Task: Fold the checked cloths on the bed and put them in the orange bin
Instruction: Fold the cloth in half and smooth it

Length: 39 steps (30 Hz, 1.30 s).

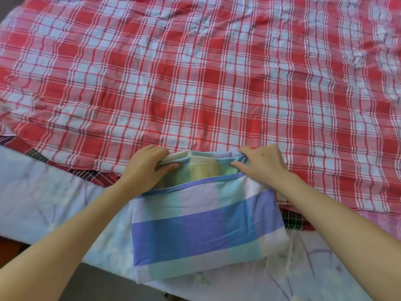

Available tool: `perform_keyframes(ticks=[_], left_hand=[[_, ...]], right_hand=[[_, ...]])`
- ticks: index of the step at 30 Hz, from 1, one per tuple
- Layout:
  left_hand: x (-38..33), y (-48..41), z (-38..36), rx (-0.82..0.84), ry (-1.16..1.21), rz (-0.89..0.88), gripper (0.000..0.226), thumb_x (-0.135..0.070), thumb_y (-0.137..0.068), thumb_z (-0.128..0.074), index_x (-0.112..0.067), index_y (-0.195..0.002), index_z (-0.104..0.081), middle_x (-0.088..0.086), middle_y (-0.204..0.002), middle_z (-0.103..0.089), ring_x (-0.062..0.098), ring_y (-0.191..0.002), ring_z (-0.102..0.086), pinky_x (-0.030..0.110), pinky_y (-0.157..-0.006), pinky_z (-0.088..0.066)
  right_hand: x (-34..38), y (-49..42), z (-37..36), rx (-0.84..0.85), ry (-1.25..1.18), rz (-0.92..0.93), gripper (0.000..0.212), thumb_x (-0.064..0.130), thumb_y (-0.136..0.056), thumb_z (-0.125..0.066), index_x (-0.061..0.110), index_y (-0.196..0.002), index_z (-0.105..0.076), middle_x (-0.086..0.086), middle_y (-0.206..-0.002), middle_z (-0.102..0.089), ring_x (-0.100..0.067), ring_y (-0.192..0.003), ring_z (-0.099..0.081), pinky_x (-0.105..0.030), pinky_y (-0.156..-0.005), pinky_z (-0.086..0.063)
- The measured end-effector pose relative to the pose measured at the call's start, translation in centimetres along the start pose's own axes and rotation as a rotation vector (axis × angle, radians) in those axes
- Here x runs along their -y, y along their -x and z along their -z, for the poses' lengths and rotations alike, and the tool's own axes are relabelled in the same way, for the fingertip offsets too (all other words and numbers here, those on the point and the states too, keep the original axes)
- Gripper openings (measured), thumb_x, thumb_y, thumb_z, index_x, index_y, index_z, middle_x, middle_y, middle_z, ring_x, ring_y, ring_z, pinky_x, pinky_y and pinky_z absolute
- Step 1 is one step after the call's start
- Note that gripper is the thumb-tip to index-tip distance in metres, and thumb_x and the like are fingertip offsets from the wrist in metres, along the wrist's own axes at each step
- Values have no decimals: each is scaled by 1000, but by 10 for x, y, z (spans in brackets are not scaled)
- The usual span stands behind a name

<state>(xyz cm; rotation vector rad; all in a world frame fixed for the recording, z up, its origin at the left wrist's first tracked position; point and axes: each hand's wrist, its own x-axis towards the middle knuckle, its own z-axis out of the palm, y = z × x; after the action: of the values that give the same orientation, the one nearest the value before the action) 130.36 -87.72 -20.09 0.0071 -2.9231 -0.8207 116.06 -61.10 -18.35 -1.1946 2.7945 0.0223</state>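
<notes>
Across the bed, from 9 to 3 o'clock, a red checked cloth spread out; at 6 o'clock, a folded blue checked cloth on the near edge, far hem gripped by left hand and right hand, fingers curled round it.

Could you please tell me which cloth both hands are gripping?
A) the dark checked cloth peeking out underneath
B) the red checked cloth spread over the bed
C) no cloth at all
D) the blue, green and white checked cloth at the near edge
D: the left hand and the right hand both pinch the far edge of the blue, green and white checked cloth, while the red checked cloth lies spread out beyond them.
</notes>
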Motion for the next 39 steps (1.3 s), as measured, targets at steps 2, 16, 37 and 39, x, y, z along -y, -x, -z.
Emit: perform_keyframes(ticks=[2, 16, 37, 39], left_hand=[[-2, 6, 9, 17, 50, 101, 45, -62, -83, -37, -22, -62, -32, -10, -50, -31, 23, -51, -37, 30, -48, -29], [-46, -33, -16, -154, -179, -49, 29, -13, -85, -51, -7, -110, -66, 11, -109, -66, 34, -93, -59, 40, -80, -47], [-14, 9, -44, -33, -267, 634, 34, -37, -93, -52, -4, -86, -59, 23, -91, -61, 40, -89, -54, 45, -75, -36], [-30, 16, -38, -172, -401, 619, 19, -20, -85, -65, -5, -94, -59, 21, -96, -58, 39, -91, -52, 45, -80, -33]], right_hand=[[-8, 3, 0, -136, 29, 81, 40, 50, -83, -48, 17, -63, -61, 0, -38, -48, -22, -32, -47, -24, -49, -42], [-34, -3, -44, -371, 13, -122, 48, 46, -95, -34, 11, -80, -64, -3, -35, -43, -23, -28, -42, -19, -47, -22], [-22, -11, -43, -164, -48, -434, 44, 44, -93, -47, 3, -97, -61, -21, -96, -61, -38, -91, -57, -42, -67, -45], [-25, 17, -39, -119, -241, -626, 53, 54, -91, -47, 7, -116, -52, -18, -114, -56, -37, -104, -53, -43, -77, -44]])
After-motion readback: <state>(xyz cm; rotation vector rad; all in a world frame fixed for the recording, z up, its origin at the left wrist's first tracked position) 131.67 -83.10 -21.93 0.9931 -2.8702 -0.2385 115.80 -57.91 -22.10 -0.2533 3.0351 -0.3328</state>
